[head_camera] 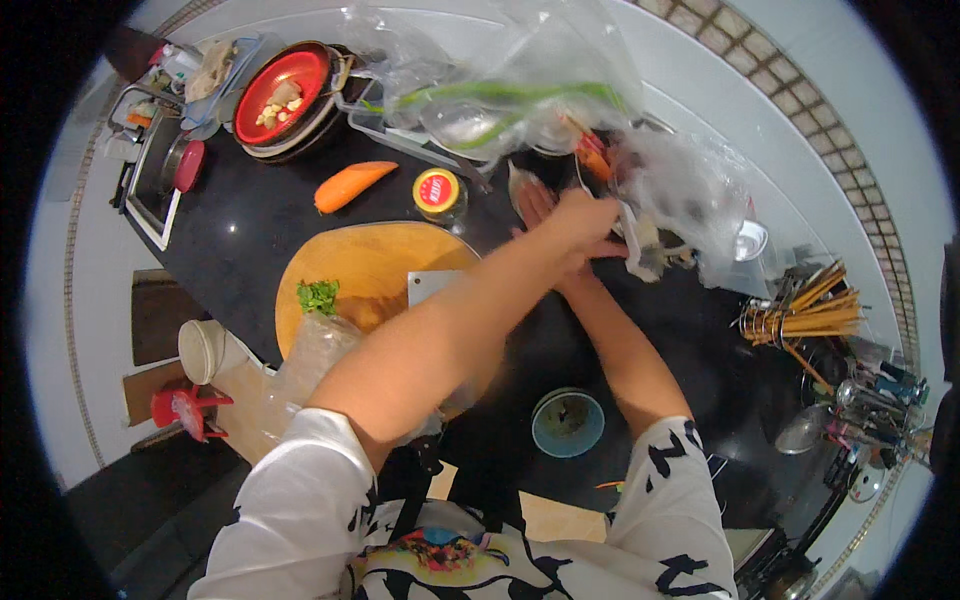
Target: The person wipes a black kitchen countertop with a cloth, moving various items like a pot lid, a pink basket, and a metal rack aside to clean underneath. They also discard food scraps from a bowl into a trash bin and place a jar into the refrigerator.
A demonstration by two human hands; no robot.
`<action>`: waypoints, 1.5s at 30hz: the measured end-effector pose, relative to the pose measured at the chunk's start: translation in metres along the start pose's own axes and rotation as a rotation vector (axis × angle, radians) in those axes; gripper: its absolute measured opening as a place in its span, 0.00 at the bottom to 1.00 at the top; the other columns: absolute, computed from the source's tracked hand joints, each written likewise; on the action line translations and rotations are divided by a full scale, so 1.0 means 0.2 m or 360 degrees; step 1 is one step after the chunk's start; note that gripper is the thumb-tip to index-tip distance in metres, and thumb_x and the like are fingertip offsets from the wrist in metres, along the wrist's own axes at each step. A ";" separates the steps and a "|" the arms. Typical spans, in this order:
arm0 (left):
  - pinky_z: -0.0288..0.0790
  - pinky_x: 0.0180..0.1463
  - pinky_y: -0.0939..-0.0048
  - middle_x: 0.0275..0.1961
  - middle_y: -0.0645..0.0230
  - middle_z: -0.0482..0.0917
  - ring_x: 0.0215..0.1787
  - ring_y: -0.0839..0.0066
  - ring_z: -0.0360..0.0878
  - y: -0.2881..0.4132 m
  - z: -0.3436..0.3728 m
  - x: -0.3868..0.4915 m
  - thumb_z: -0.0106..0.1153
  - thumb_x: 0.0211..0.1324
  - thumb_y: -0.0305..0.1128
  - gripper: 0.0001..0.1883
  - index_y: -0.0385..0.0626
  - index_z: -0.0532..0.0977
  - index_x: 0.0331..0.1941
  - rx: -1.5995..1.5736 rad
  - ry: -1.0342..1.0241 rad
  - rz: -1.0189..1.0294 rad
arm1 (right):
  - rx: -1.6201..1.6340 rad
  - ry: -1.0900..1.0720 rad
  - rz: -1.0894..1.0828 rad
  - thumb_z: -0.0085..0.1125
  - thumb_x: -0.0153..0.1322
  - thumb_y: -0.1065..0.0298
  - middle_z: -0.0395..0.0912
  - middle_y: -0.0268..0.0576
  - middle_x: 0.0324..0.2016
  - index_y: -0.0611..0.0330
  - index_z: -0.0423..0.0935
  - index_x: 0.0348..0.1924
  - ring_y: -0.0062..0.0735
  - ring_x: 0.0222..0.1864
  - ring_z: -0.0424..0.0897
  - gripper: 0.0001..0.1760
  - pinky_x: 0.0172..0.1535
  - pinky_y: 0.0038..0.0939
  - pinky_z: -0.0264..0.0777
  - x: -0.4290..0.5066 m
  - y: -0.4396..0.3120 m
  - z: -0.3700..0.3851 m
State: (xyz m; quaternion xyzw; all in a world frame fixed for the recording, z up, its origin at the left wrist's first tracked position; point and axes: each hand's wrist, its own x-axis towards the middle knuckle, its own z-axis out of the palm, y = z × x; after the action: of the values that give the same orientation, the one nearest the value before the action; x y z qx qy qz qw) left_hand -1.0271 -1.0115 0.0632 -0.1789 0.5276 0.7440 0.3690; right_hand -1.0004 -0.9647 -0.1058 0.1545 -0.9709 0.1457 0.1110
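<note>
My left hand [590, 219] reaches across over my right hand, fingers bent, beside plastic bags and a pale container edge [640, 244]; whether it grips anything is hidden. My right hand [536, 204] lies partly under the left wrist, fingers spread near a small translucent packet [521, 178]. To the left stand a gold-lidded glass jar [437, 193] and a peeled carrot [352, 186]. On the round wooden cutting board [360, 251] are chopped greens [318, 296], a plastic bag [319, 352] and a cleaver blade [431, 283], partly hidden by my left forearm. A blue-green bowl [568, 422] sits nearer me.
Clear bags with green stalks [510, 94] lie along the wall. Garlic cloves sit in a red basket [250, 112] beyond the carrot. A sink [146, 180] is at far left, a holder of chopsticks [810, 311] at right, with ladles and other utensils [874, 397] nearby.
</note>
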 end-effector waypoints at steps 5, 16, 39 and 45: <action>0.87 0.45 0.49 0.53 0.51 0.78 0.50 0.51 0.84 0.06 -0.01 -0.02 0.51 0.63 0.23 0.20 0.30 0.71 0.59 0.0269 -0.0048 -0.0067 | 0.0502 -0.0296 -0.0170 0.51 0.75 0.54 0.61 0.47 0.72 0.58 0.61 0.71 0.49 0.72 0.61 0.34 0.72 0.49 0.52 0.02 -0.03 0.02; 0.82 0.57 0.55 0.49 0.54 0.77 0.52 0.57 0.81 -0.04 -0.04 -0.07 0.51 0.63 0.22 0.10 0.31 0.74 0.47 0.0205 -0.0083 -0.0113 | 0.0652 -0.0885 -0.0516 0.53 0.74 0.66 0.65 0.47 0.71 0.59 0.64 0.72 0.47 0.75 0.59 0.32 0.77 0.50 0.50 -0.93 0.03 -0.61; 0.75 0.58 0.66 0.48 0.55 0.79 0.46 0.62 0.80 -0.35 -0.22 -0.29 0.57 0.61 0.33 0.13 0.39 0.73 0.47 0.0209 0.0170 0.0281 | 0.0169 0.0008 0.0465 0.54 0.71 0.73 0.69 0.51 0.68 0.63 0.69 0.68 0.51 0.73 0.64 0.30 0.75 0.52 0.52 -1.43 -0.07 -0.60; 0.72 0.56 0.45 0.53 0.38 0.76 0.54 0.40 0.76 -0.88 -0.49 -0.77 0.59 0.62 0.37 0.25 0.35 0.71 0.59 0.2487 -0.0240 0.1003 | -0.0068 0.0425 0.0910 0.52 0.73 0.74 0.69 0.52 0.68 0.63 0.70 0.67 0.51 0.72 0.63 0.27 0.75 0.50 0.52 -1.36 0.22 -0.60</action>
State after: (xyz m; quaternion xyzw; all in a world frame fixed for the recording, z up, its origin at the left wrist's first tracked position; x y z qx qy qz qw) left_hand -0.8069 -1.1260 0.0121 0.3334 0.8895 0.2434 0.1960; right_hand -0.7429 -0.8132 -0.0761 -0.1477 -0.9546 0.1695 0.1953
